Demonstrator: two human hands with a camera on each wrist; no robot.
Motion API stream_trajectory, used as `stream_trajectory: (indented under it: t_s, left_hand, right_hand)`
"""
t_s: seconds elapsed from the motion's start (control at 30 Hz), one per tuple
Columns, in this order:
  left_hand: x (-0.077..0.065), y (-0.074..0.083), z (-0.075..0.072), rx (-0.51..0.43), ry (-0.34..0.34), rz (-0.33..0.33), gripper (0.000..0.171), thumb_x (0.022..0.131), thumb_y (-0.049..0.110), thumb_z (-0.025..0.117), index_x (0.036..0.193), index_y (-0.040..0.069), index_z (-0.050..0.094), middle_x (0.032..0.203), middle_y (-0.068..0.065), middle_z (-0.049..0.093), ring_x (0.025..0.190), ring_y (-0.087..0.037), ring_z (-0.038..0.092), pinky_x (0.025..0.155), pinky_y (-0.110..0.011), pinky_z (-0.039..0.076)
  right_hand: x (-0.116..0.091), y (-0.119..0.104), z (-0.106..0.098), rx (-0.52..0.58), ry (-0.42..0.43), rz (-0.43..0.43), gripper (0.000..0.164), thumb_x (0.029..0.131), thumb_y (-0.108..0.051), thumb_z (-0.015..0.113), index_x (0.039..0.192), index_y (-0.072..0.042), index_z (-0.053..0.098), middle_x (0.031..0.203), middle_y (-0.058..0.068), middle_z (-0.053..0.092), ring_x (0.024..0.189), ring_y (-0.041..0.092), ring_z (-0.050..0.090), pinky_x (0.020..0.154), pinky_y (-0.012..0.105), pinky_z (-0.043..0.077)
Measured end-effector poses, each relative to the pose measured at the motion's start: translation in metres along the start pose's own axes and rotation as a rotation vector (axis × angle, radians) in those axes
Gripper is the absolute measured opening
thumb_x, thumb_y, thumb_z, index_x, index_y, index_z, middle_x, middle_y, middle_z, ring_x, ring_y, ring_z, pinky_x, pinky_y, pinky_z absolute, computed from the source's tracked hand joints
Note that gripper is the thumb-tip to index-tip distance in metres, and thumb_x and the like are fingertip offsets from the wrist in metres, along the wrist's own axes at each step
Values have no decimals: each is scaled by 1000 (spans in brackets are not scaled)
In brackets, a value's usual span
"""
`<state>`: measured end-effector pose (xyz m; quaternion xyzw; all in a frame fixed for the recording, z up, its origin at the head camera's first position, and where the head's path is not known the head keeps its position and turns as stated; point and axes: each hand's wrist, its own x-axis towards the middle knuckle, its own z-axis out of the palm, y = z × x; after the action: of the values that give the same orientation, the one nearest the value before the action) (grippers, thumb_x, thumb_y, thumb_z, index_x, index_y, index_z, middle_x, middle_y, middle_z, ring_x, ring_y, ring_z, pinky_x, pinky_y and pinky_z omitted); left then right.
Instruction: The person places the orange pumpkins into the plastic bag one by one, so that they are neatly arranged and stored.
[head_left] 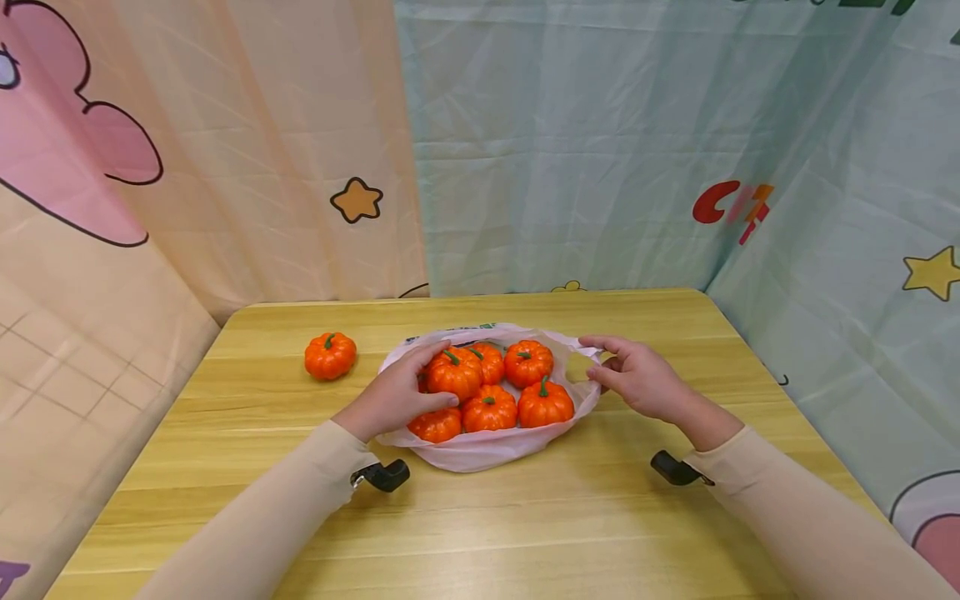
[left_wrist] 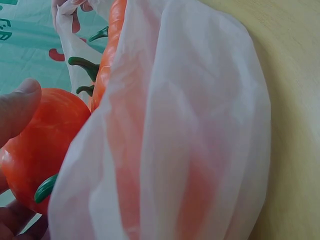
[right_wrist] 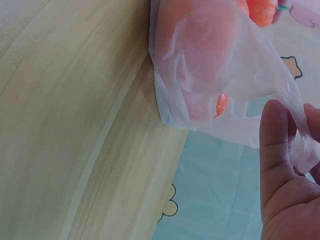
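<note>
A small orange toy pumpkin (head_left: pixel 455 377) with a green stem is held in my left hand (head_left: pixel 397 393), over the left part of an open white plastic bag (head_left: pixel 480 456). In the left wrist view, the thumb (left_wrist: pixel 17 111) lies along one side of this pumpkin (left_wrist: pixel 47 135) and fingers curl round the other. Several more pumpkins (head_left: pixel 545 403) sit inside the bag. At the bag's right end, my right hand (head_left: pixel 648 382) pinches its handle (right_wrist: pixel 302 142) between thumb and fingers, drawing that corner outward. The bag's thin side lets orange show through.
Another orange pumpkin (head_left: pixel 330 356) stands on the wooden table (head_left: pixel 510 533), left of the bag. Patterned curtains (head_left: pixel 555 167) enclose the table's back and sides. A black wrist mount (head_left: pixel 382 475) juts from the left sleeve, and a second mount (head_left: pixel 675 468) from the right.
</note>
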<state>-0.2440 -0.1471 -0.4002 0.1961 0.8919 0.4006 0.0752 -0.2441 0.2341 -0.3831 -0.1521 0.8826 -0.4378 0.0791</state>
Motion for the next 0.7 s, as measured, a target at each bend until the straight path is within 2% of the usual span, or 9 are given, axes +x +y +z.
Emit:
stream_trajectory:
  t_s: [0.27, 0.43, 0.53, 0.7]
  left_hand:
    - [-1, -5, -4, -3, 1, -23, 88, 92, 36, 82, 165, 18, 36, 173, -7, 30, 154, -39, 38, 124, -57, 35]
    - [-7, -7, -12, -3, 24, -51, 88, 92, 41, 81, 165, 23, 36, 170, -11, 35, 149, -43, 45, 119, -59, 41]
    - [-9, -10, -20, -51, 44, -24, 87, 94, 37, 80, 165, 18, 35, 170, -14, 33, 150, -44, 43, 118, -56, 42]
    - [-13, -21, -41, -107, 124, 19, 83, 97, 29, 78, 165, 10, 34, 171, -12, 33, 155, -40, 36, 120, -53, 40]
  right_hand:
    - [-1, 0, -1, 18, -8, 11, 51, 103, -10, 66, 152, -2, 52, 103, 18, 76, 82, 21, 71, 64, 25, 56]
    - [0, 0, -1, 59, -19, 14, 50, 103, -8, 65, 151, -1, 52, 131, 26, 67, 85, 20, 72, 71, 26, 60]
    - [-1, 0, -1, 87, -25, 15, 50, 104, -6, 64, 152, 1, 51, 143, 29, 60, 86, 20, 73, 74, 29, 62]
    - [-1, 1, -3, 130, -36, 13, 51, 104, -6, 63, 153, 2, 49, 146, 31, 58, 87, 19, 74, 81, 39, 64]
